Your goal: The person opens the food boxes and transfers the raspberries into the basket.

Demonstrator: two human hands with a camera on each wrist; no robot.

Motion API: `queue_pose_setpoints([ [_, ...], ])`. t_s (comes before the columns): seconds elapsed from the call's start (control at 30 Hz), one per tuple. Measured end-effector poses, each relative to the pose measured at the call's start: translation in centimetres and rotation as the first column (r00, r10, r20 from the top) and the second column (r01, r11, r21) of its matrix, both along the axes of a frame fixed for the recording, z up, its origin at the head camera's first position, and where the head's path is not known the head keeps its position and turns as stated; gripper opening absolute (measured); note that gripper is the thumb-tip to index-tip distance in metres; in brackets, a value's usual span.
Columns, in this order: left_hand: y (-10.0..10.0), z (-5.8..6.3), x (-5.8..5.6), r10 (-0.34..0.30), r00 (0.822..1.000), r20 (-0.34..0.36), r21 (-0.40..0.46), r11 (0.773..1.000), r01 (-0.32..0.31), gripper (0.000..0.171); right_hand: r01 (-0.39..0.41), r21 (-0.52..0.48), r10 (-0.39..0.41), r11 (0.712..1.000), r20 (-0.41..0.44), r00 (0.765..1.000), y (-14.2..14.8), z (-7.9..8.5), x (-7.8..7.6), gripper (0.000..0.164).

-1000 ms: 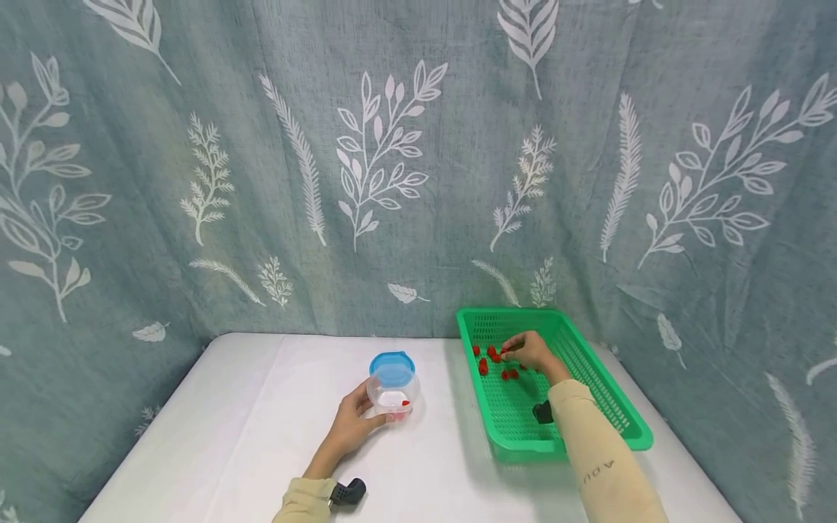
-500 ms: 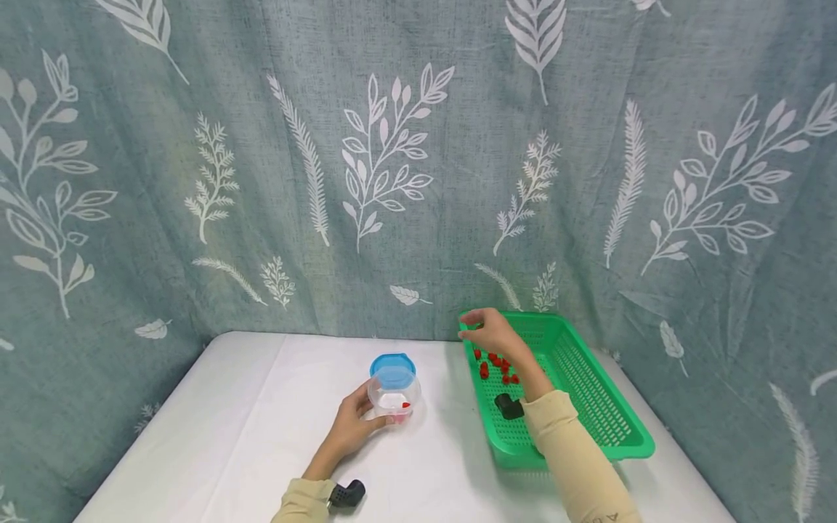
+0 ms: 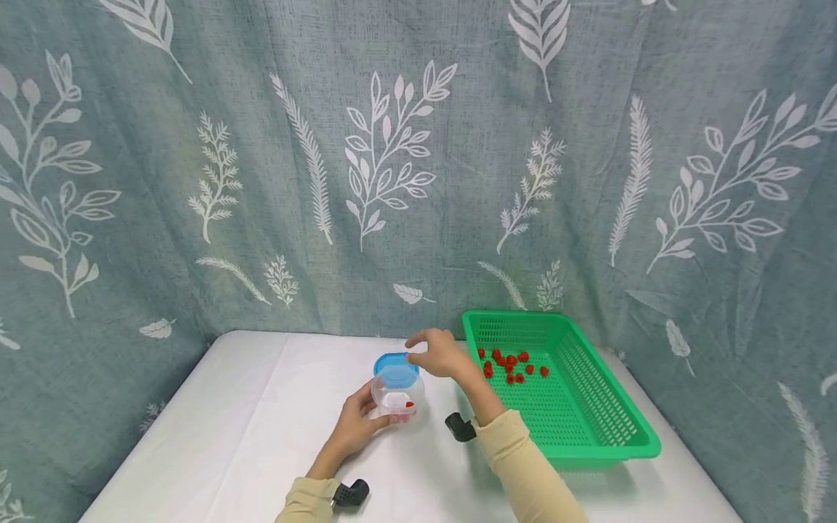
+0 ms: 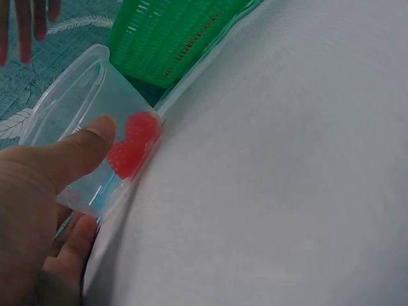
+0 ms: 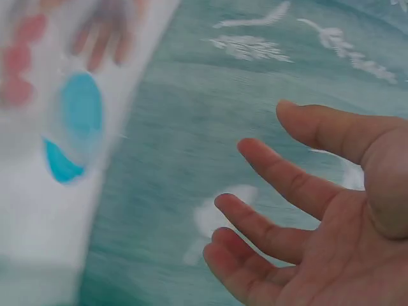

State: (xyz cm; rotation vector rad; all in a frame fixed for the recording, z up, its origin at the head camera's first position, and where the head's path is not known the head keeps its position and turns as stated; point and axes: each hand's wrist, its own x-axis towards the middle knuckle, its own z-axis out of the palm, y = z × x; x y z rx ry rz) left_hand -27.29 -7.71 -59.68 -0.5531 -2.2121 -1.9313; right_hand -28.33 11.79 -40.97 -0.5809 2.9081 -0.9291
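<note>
My left hand (image 3: pixel 354 423) grips a small clear plastic tub (image 3: pixel 398 396) standing on the table, thumb on its near side. Red raspberries (image 4: pixel 134 143) show through the tub's wall in the left wrist view. Behind the tub lies a blue lid (image 3: pixel 393 362), partly seen through the tub's rim. My right hand (image 3: pixel 439 353) is above the table beside the lid. Its thumb and fingers are spread, with nothing between them in the right wrist view (image 5: pixel 319 210).
A green slotted basket (image 3: pixel 588 396) stands on the right of the white table (image 3: pixel 261 421). Several red raspberries (image 3: pixel 511 360) lie scattered in its far left part. A patterned curtain (image 3: pixel 294 181) hangs close behind and at both sides.
My right hand has left the raspberries in the basket, risen over its left rim and moved left toward the tub and lid. My left hand has stayed on the tub.
</note>
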Motion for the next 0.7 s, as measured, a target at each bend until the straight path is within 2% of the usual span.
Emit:
queue_pose_setpoints([
  [0.1, 0.0, 0.0, 0.0, 0.002, 1.0, 0.005, -0.006, 1.0, -0.002, 0.085, 0.042, 0.002, -0.042, 0.999, 0.053, 0.998, -0.8, -2.3, -0.5, 0.028],
  [0.3, 0.3, 0.1, -0.2, 0.01, 1.0, 0.0, -0.015, 1.0, -0.01, 0.086, 0.075, 0.027, -0.077, 0.997, 0.078, 0.994, -1.7, -6.5, -1.4, 0.037],
  [0.37, 0.3, 0.1, -0.3, 0.006, 1.0, -0.006, -0.018, 1.0, -0.006, 0.086, 0.061, 0.003, -0.061, 0.998, 0.101, 0.993, -1.9, -7.6, -1.7, 0.038],
  [0.57, 0.0, -0.1, -0.1, -0.021, 1.0, -0.012, -0.011, 1.0, 0.021, 0.085, -0.036, -0.156, 0.061, 0.987, 0.157, 0.986, -2.2, -10.1, -2.9, 0.033],
  [0.7, -0.3, -0.1, 0.1, -0.024, 0.999, -0.022, -0.001, 1.0, 0.023, 0.084, -0.095, -0.194, 0.121, 0.976, 0.131, 0.984, -2.5, -11.1, -3.6, 0.026],
])
